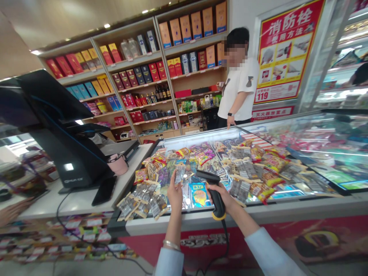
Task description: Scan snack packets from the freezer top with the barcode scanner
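Note:
My left hand pinches a small snack packet with a pale, printed face, held up above the glass-topped freezer. In my right hand is a black barcode scanner with yellow trim, its head pointing left toward the packet. A cable hangs from its handle. Grey-and-tan snack packets lie in a pile left of my hands. To the right is a larger pile of similar packets mixed with red-and-yellow bags.
A counter at left holds a black checkout terminal, a phone and a pink cup. A person in a white shirt stands behind the freezer. Shelves of boxed goods line the back wall. Another person's hand shows far left.

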`<state>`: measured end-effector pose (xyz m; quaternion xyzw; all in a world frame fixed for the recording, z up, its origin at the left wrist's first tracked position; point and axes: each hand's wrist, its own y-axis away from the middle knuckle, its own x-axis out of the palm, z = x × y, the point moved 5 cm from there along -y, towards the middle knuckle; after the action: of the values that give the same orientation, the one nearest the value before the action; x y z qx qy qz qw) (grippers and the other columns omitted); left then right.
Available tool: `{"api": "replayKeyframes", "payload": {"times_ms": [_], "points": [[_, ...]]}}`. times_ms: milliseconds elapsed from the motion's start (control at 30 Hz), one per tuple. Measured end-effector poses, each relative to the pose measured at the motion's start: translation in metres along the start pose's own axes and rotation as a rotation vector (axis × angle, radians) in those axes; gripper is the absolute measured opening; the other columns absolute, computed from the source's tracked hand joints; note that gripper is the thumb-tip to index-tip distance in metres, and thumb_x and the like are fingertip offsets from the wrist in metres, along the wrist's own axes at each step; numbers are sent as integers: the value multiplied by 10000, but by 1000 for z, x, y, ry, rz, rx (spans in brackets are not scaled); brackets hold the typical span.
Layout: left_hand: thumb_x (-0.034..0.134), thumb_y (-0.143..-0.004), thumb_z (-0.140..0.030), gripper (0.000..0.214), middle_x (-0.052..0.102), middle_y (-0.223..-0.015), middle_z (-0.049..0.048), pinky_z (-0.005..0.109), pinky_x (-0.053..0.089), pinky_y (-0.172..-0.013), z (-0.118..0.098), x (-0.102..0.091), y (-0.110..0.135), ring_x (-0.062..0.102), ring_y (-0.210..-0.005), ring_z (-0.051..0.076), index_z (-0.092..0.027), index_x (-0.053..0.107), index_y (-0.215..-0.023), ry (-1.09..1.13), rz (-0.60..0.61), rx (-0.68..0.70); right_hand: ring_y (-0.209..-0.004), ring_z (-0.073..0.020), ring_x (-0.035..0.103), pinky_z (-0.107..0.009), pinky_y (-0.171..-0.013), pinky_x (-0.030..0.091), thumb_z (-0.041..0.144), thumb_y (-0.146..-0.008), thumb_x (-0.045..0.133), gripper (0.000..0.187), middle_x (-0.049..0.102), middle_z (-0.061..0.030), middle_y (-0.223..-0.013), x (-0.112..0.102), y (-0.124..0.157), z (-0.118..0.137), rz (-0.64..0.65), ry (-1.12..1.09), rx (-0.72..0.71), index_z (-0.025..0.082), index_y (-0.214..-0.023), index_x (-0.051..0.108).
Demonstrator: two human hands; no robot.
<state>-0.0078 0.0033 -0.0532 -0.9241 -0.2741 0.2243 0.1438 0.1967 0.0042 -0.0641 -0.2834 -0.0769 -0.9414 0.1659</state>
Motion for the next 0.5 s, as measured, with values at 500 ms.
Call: {"api": "replayKeyframes", "payload": {"times_ms": [500], "points": [[509, -846, -187, 606, 745, -933, 41, 256, 500, -685, -9, -2, 2, 709, -767, 179, -246, 392, -1438, -33, 11, -51, -342, -103, 482, -215, -359, 381, 380, -587, 746, 286, 564, 19, -450, 3, -1, 4, -42, 22, -22, 151, -702, 618]]}}
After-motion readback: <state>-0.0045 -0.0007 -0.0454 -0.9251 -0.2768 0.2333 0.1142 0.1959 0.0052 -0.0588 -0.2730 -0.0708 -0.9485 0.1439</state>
